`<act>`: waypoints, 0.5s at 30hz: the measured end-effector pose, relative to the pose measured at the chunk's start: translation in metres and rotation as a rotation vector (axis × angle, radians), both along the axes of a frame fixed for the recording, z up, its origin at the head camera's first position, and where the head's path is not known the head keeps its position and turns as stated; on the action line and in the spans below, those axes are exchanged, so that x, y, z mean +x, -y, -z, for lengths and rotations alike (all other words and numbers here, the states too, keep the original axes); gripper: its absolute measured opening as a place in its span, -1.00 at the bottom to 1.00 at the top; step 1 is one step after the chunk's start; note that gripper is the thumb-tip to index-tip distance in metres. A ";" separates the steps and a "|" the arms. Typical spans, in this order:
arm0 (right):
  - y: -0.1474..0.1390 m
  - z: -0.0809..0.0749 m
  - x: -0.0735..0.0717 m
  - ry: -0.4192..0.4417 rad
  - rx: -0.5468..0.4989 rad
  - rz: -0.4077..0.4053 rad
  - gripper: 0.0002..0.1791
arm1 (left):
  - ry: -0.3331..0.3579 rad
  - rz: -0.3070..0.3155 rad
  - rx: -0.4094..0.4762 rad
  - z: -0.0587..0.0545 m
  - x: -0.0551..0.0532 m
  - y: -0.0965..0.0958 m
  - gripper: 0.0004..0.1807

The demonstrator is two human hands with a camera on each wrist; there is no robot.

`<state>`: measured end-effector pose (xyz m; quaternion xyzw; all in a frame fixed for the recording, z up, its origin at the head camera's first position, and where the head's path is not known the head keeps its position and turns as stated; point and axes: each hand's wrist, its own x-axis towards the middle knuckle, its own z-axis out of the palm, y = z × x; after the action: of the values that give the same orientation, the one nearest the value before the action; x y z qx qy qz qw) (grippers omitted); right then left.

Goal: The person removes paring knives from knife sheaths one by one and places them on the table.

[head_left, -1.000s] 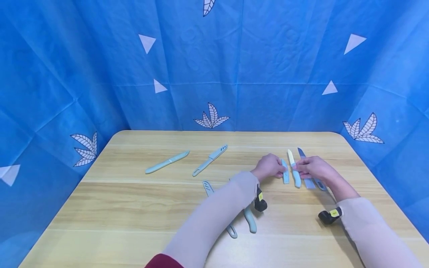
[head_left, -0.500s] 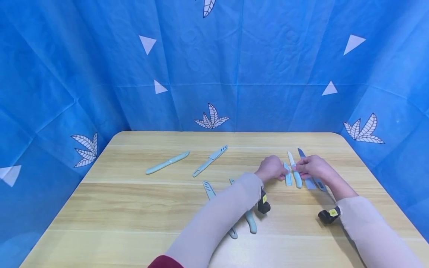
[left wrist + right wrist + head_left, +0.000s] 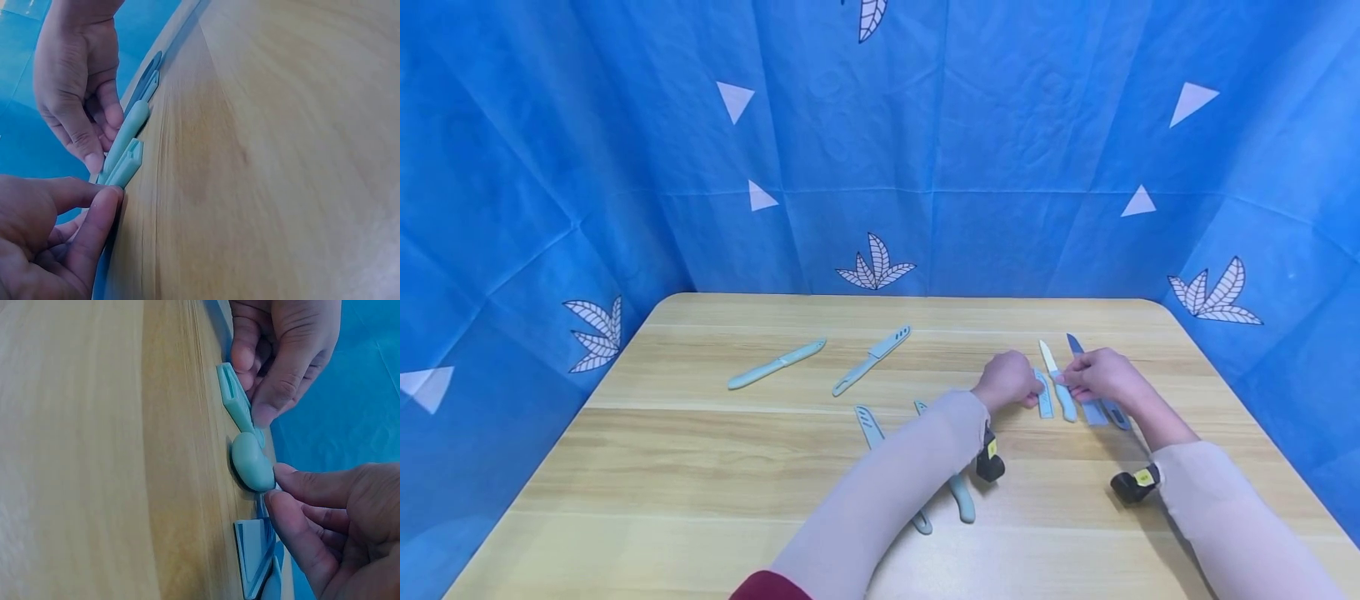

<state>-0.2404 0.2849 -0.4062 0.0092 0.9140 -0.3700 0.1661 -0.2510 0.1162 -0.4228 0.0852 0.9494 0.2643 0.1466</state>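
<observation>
My left hand (image 3: pixel 1009 379) pinches a small pale green blade sheath (image 3: pixel 1046 403) between thumb and finger, low over the table. The sheath's open end (image 3: pixel 134 150) points toward the near side. Just right of it, my right hand (image 3: pixel 1105 375) pinches a small knife (image 3: pixel 1065 405) where its pale green handle meets the light blade, tip pointing away. In the right wrist view, the rounded handle end (image 3: pixel 252 462) lies beside the sheath, close to the wood. Under and beyond my right hand lie a blue-bladed knife (image 3: pixel 1074 342) and a wider sheath (image 3: pixel 1094 413).
Two sheathed knives, one (image 3: pixel 777 364) at left and one (image 3: pixel 871 360) near the middle, lie on the wooden table (image 3: pixel 662 467). Partly beneath my left sleeve are another knife's handle (image 3: pixel 961 500) and a slotted sheath (image 3: pixel 868 423). A blue curtain (image 3: pixel 880 150) surrounds the table.
My left hand has shifted slightly right and nearer with the sheath, closer to the knife. The knife's tip has swung a little left. My right hand stays almost in place.
</observation>
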 end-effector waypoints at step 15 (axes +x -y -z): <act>-0.005 0.000 0.000 0.011 -0.073 0.015 -0.67 | 0.134 -0.013 0.404 0.002 0.001 0.017 -0.69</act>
<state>-0.2404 0.2896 -0.4066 0.0122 0.8989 -0.4044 0.1685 -0.2501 0.0987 -0.4245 0.0887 0.8657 0.4555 0.1877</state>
